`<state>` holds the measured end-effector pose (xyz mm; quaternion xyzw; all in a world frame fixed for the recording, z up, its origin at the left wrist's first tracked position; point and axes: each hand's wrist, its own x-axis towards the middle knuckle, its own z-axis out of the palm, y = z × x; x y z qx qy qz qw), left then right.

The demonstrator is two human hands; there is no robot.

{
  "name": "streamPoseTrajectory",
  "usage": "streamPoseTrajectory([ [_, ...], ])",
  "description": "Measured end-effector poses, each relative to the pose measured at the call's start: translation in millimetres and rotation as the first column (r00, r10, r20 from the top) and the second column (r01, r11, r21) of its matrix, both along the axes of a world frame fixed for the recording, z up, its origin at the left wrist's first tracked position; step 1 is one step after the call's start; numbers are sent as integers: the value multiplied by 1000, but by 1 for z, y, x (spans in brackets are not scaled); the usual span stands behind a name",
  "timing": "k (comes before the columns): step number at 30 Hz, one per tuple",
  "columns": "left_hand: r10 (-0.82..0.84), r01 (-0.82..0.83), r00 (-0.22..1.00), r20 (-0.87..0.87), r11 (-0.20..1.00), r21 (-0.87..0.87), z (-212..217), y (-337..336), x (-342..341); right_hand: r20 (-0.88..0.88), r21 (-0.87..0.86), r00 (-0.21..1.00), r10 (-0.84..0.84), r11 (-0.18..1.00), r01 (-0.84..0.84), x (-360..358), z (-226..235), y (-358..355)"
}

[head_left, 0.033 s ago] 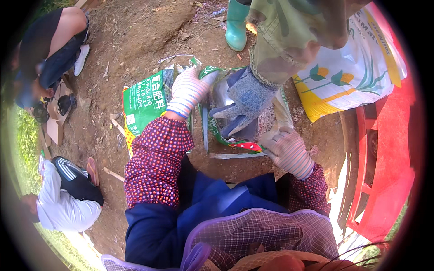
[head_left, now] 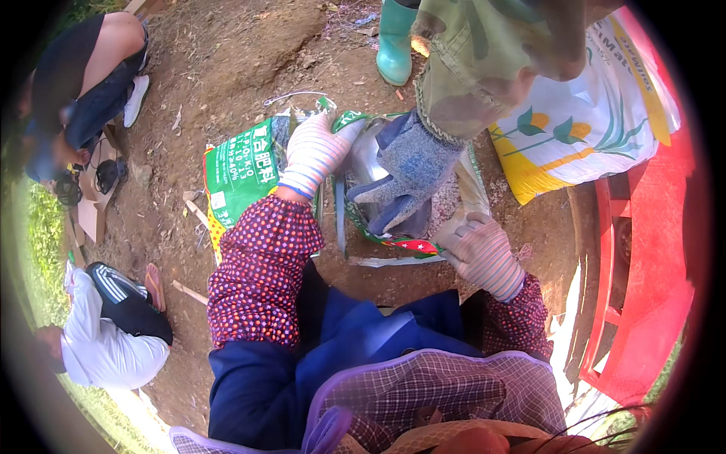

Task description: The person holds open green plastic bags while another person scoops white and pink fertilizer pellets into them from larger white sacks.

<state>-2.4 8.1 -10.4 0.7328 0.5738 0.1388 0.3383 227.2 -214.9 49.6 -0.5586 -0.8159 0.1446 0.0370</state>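
Observation:
An open bag (head_left: 417, 244) with a green and red rim stands on the ground before me, holding pinkish-grey granules (head_left: 448, 203). My left hand (head_left: 314, 151), in a striped glove, is closed on the far left part of its rim. At the near right edge, my right hand (head_left: 484, 256), gloved alike, pinches the rim. Between my hands, a co-worker's hand (head_left: 418, 160) in a grey-blue glove reaches into the bag over a shiny metal vessel (head_left: 366, 163), whose shape is largely hidden. A green printed bag (head_left: 240, 160) lies flat beside my left forearm.
A white and yellow sack (head_left: 578, 125) stands at the right, beside a red metal frame (head_left: 650, 265). The co-worker's green boot (head_left: 395, 45) is at the far side. Two people sit at the left, near cardboard (head_left: 92, 218). Sticks (head_left: 189, 292) lie on the bare soil.
The co-worker's gloved fingers have shifted slightly inside the bag, and a little more of the granules shows. Both my hands stay where they were.

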Motion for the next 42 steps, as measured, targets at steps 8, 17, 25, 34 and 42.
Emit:
streamPoseTrajectory([
  [8, 80, -67, 991, 106, 991, -116, -24, 5, -12, 27, -43, 999, 43, 998, -42, -4, 4, 2],
  [17, 34, -32, 999, -39, 998, 53, 6, -6, -6, 44, -34, 997, 66, 997, -65, -3, 4, -3],
  [25, -9, 10, 1000, -7, 991, 133, 18, -10, 11, -321, -246, 911, -259, 952, 184, 4, 24, 42],
  [34, -61, 64, 997, -46, 996, 60, 24, -20, 11, 121, -556, 840, -528, 665, 498, -43, -22, 129],
  [42, -31, 30, 1000, 3, 994, 106, 21, -14, 4, 272, -254, 948, -165, 938, 236, -94, -72, 148],
])
